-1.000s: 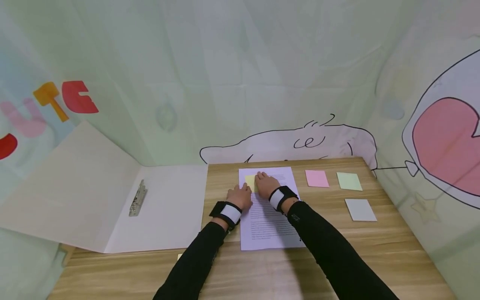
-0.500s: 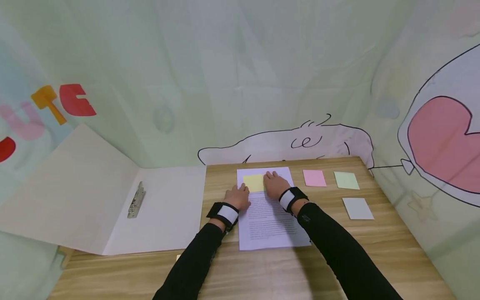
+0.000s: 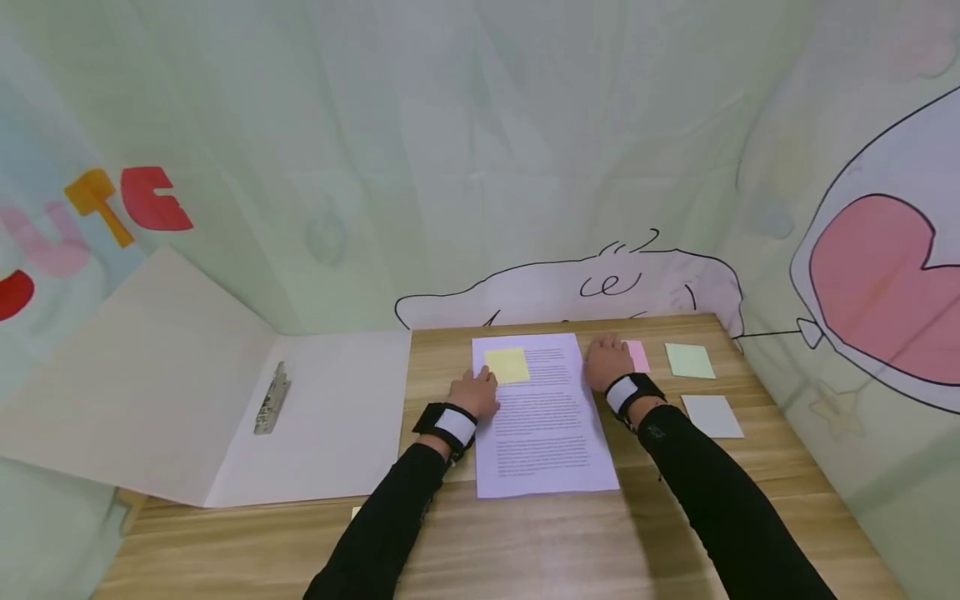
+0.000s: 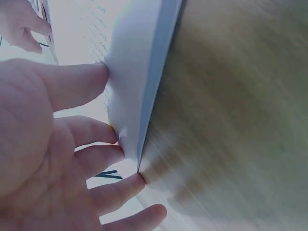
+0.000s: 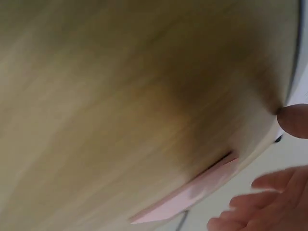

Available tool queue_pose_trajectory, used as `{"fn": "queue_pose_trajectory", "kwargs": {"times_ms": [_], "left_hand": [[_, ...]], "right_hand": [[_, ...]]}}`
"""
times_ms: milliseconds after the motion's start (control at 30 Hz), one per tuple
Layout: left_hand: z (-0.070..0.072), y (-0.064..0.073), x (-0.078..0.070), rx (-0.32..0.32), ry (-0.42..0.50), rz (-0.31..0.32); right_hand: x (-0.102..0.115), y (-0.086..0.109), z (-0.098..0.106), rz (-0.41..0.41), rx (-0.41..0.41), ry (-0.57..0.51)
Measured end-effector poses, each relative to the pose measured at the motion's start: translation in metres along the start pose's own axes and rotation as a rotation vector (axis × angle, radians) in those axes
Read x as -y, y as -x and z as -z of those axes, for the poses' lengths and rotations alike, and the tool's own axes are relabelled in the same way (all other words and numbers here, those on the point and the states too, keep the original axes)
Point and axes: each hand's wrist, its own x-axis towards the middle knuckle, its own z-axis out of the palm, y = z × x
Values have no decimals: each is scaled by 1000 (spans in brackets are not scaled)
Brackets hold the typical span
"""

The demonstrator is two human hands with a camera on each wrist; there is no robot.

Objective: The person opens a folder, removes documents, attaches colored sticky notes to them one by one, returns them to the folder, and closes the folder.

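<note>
A stack of printed paper lies on the wooden table with a yellow sticky note near its top left. My left hand rests at the paper's left edge, fingers fairly straight; in the left wrist view its fingertips touch the sheets' side. My right hand is just past the paper's right edge, partly over a pink sticky note pad. In the right wrist view the fingers are extended, with the pink pad below them and nothing held.
Right of the hand lie a green sticky pad and a white one. An opened white folder with a metal clip takes up the left. A small yellow corner shows beside the left sleeve. A printed curtain hangs behind.
My right hand has slid right, off the yellow note and across the paper to the pink pad, leaving the note fully visible. The left hand has stayed nearly in place.
</note>
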Motion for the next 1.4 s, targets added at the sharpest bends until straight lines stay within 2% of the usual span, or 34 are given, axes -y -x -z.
{"fn": "queue_pose_trajectory", "kwargs": {"times_ms": [100,200,367,567,667,733,900,1033,1133,1233,1400], "left_hand": [[-3,0,0,-4,20,-8],[-5,-1,1,2,38,-12],[-6,-2,6,-14,76,-33],[-5,4,9,-90,142,-83],[-1,15,7,-138,194,-96],[5,25,3,-170,196,-117],[23,58,-9,-200,200,-243],[24,81,-17,-199,267,-315],[18,94,-19,-190,363,-332],[14,101,-22,-178,468,-351],[9,101,-27,-184,546,-362]], "right_hand": [[-11,3,0,-83,1,-54],[-18,5,0,-124,16,-101],[-24,5,4,-122,-7,-177],[-26,7,11,-125,-12,-223],[-25,9,10,-159,-6,-251],[-22,10,7,-160,-27,-259],[-17,14,0,-79,-157,-150],[-17,20,-4,-26,-236,-64],[-20,23,-7,37,-248,-13],[-23,24,-5,88,-231,18],[-26,25,7,109,-122,-77]]}}
